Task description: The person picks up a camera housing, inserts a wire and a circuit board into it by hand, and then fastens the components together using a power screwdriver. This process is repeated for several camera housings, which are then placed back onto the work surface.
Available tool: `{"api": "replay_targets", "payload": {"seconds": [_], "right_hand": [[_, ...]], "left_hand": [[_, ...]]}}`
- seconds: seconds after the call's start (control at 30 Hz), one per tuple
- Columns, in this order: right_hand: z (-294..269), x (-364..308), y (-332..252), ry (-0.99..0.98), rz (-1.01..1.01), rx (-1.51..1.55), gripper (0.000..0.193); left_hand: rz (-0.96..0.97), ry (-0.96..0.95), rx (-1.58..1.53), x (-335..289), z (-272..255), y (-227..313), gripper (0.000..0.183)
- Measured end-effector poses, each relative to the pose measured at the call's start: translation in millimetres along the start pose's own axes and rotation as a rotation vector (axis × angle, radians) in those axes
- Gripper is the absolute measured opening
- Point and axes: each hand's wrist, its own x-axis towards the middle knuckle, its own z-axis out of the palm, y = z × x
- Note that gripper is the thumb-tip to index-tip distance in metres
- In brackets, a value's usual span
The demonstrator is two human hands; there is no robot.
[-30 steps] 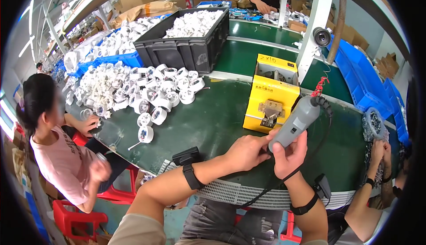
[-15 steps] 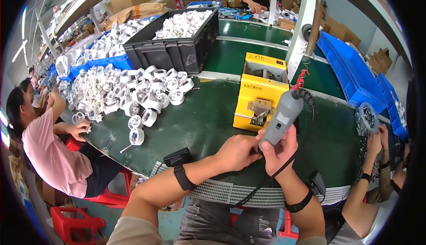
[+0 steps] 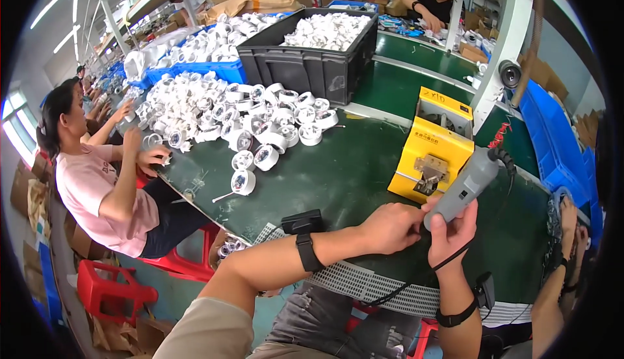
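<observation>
My right hand (image 3: pixel 453 234) is wrapped round the grey body of a power screwdriver (image 3: pixel 464 188), which tilts with its cable end up and to the right. Close beside its lower end, my left hand (image 3: pixel 392 229) is closed, fingers curled together; whatever it pinches is hidden. Just beyond both hands stands a yellow box-shaped machine (image 3: pixel 426 139) with a metal mechanism on its front. Several round white housings (image 3: pixel 265 157) with parts inside lie loose on the green tabletop (image 3: pixel 312 190), left of my hands.
A black crate (image 3: pixel 305 73) full of small white parts stands at the back, with blue bins (image 3: pixel 224 71) to its left. More blue bins (image 3: pixel 546 138) line the right. People sit at left, right and across the table. A red stool (image 3: pixel 107 294) is at lower left.
The whole view has swung left, so the table and my hands appear farther right. The person at left has raised an arm. My grip on the screwdriver looks the same.
</observation>
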Motion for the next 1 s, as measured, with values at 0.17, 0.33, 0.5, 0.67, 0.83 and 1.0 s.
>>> {"api": "replay_targets", "payload": {"seconds": [0.17,0.33,0.5,0.67,0.83,1.0], "right_hand": [[-11.7,1.1,19.0,-0.091,-0.183,-0.137,0.066],[-0.6,7.7,8.5,-0.016,-0.157,-0.163,0.072],[-13.4,7.1,-4.8,-0.035,-0.085,-0.136,0.068],[-9.7,9.3,0.7,-0.139,-0.098,0.073,0.073],[-1.8,7.6,-4.6,-0.124,-0.132,0.117,0.070],[4.2,3.8,-3.0,-0.033,-0.083,0.009,0.064]], "left_hand": [[0.054,-0.021,0.088,0.3,-3.4,0.8,0.026],[-0.036,0.015,-0.101,-3.6,-4.0,-5.9,0.008],[0.086,0.092,-0.074,7.1,2.3,10.7,0.010],[0.113,-0.051,0.087,3.3,-7.6,-5.6,0.027],[-0.033,-0.101,-0.111,-13.3,0.8,-32.9,0.054],[0.106,-0.006,-0.068,-10.8,8.7,-14.4,0.052]]}}
